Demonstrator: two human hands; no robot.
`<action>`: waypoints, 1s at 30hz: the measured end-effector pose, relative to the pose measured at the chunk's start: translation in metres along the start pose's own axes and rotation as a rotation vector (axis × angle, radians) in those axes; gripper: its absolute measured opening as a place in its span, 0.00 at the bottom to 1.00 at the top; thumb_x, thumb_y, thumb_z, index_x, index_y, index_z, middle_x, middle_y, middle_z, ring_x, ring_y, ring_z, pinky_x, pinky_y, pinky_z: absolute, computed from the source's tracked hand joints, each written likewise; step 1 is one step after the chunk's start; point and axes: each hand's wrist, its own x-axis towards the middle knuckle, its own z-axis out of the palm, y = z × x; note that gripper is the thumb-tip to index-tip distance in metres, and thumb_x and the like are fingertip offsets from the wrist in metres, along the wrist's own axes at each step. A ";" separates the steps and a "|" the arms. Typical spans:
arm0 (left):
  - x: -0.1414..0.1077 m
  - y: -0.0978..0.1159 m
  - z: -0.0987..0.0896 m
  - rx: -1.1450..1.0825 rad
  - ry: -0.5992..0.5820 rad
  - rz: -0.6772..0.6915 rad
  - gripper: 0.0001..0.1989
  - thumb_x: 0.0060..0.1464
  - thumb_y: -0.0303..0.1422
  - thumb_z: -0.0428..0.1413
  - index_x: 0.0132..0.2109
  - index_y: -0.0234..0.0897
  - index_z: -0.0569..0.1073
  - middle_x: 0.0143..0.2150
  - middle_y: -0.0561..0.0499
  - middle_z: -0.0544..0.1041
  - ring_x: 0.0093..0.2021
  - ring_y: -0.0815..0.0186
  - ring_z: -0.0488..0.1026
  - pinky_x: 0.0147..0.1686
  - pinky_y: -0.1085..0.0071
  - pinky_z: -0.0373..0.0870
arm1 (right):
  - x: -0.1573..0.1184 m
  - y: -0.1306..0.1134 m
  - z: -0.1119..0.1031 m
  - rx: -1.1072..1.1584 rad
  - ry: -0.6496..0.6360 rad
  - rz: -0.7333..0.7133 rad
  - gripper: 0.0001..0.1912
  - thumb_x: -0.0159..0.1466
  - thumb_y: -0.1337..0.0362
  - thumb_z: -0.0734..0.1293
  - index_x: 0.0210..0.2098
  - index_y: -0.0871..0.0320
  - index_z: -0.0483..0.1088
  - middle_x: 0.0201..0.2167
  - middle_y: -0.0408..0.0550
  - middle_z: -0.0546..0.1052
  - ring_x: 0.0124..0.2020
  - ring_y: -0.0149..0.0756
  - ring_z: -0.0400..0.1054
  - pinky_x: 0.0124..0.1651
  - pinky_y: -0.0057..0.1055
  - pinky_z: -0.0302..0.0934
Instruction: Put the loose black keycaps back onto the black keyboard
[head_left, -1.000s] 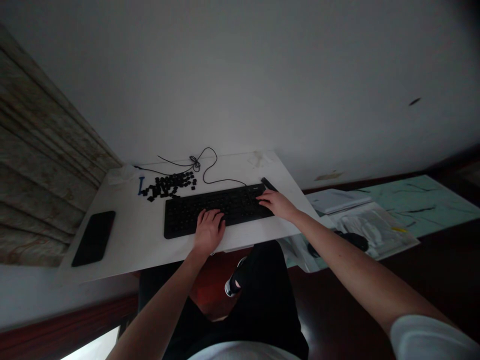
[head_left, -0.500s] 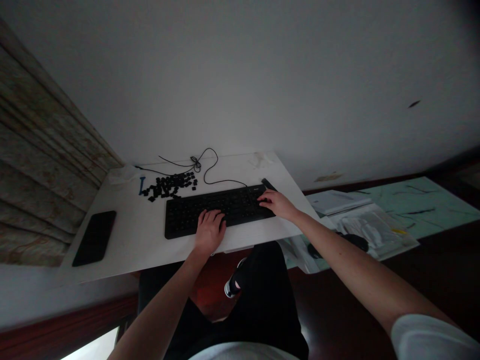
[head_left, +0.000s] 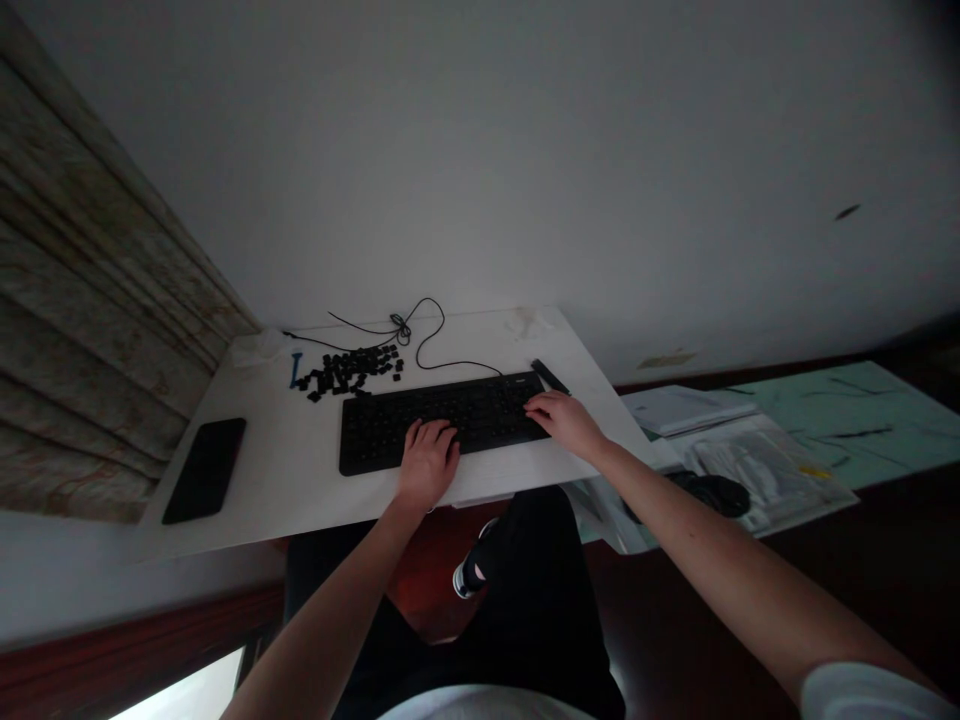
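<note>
Your left hand lies open on the lower middle of the black keyboard, fingers curled over the keys and gripping nothing. Your right hand is also open, its fingers spread on the keyboard's right end, just below a slim black stick that lies beside the keyboard's corner. The keyboard sits near the front edge of the white worktop. Its thin black cable loops away behind it, above a heap of loose black keycaps. A small blue piece lies just left of that heap, and a black phone lies face-up towards the left edge.
</note>
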 end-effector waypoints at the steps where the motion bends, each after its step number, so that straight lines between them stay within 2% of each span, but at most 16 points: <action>1: 0.000 0.000 -0.001 -0.009 0.004 0.002 0.11 0.61 0.30 0.52 0.49 0.39 0.75 0.50 0.45 0.76 0.53 0.57 0.72 0.64 0.49 0.59 | 0.000 -0.001 0.001 0.022 0.015 0.030 0.09 0.64 0.68 0.67 0.41 0.56 0.79 0.40 0.50 0.81 0.42 0.40 0.75 0.47 0.38 0.68; 4: -0.002 0.000 -0.002 -0.046 0.020 0.008 0.11 0.61 0.29 0.52 0.48 0.40 0.75 0.50 0.46 0.76 0.52 0.58 0.72 0.63 0.50 0.61 | -0.001 -0.006 0.005 0.102 0.078 0.126 0.13 0.62 0.67 0.68 0.46 0.57 0.78 0.39 0.51 0.80 0.38 0.39 0.74 0.44 0.37 0.68; 8: -0.010 -0.004 -0.006 -0.101 0.075 -0.017 0.10 0.61 0.28 0.51 0.46 0.40 0.75 0.48 0.46 0.77 0.51 0.60 0.73 0.61 0.51 0.63 | -0.003 -0.015 0.010 0.337 0.189 0.302 0.12 0.61 0.62 0.68 0.43 0.59 0.78 0.37 0.52 0.79 0.33 0.37 0.73 0.39 0.36 0.69; 10: -0.014 -0.012 -0.013 -0.090 0.098 -0.025 0.10 0.61 0.27 0.51 0.46 0.40 0.76 0.47 0.47 0.77 0.50 0.60 0.74 0.61 0.51 0.63 | -0.005 -0.021 0.011 0.531 0.210 0.429 0.14 0.60 0.58 0.68 0.41 0.59 0.78 0.35 0.51 0.80 0.30 0.36 0.73 0.37 0.36 0.70; 13: -0.018 -0.037 -0.031 -0.020 0.129 -0.035 0.10 0.61 0.28 0.51 0.45 0.40 0.76 0.47 0.46 0.77 0.49 0.59 0.74 0.62 0.51 0.62 | -0.008 -0.031 0.011 0.789 0.214 0.564 0.17 0.56 0.55 0.71 0.40 0.60 0.78 0.33 0.50 0.80 0.29 0.35 0.73 0.35 0.35 0.71; 17: -0.020 -0.082 -0.057 0.075 0.195 -0.103 0.11 0.61 0.30 0.51 0.46 0.39 0.76 0.48 0.44 0.77 0.51 0.56 0.73 0.62 0.50 0.61 | -0.009 -0.044 0.012 0.972 0.220 0.631 0.20 0.50 0.56 0.76 0.38 0.61 0.78 0.29 0.47 0.79 0.29 0.34 0.73 0.35 0.34 0.72; 20: -0.024 -0.106 -0.065 0.086 0.217 -0.177 0.11 0.62 0.33 0.51 0.47 0.38 0.76 0.50 0.42 0.75 0.53 0.54 0.72 0.60 0.51 0.65 | -0.005 -0.052 0.014 1.079 0.249 0.681 0.21 0.46 0.59 0.78 0.38 0.60 0.78 0.29 0.46 0.80 0.29 0.33 0.73 0.38 0.34 0.73; 24: -0.028 -0.116 -0.061 0.021 0.229 -0.249 0.12 0.63 0.36 0.50 0.48 0.39 0.75 0.52 0.43 0.74 0.55 0.55 0.70 0.58 0.53 0.68 | 0.002 -0.058 0.017 1.246 0.268 0.712 0.18 0.44 0.62 0.80 0.34 0.59 0.78 0.29 0.46 0.80 0.31 0.33 0.74 0.41 0.33 0.74; 30: -0.028 -0.115 -0.058 0.007 0.204 -0.238 0.12 0.63 0.36 0.50 0.49 0.39 0.75 0.53 0.43 0.73 0.56 0.55 0.70 0.59 0.53 0.67 | 0.011 -0.057 0.019 1.369 0.255 0.701 0.16 0.44 0.62 0.81 0.33 0.57 0.78 0.29 0.45 0.80 0.32 0.33 0.75 0.44 0.33 0.73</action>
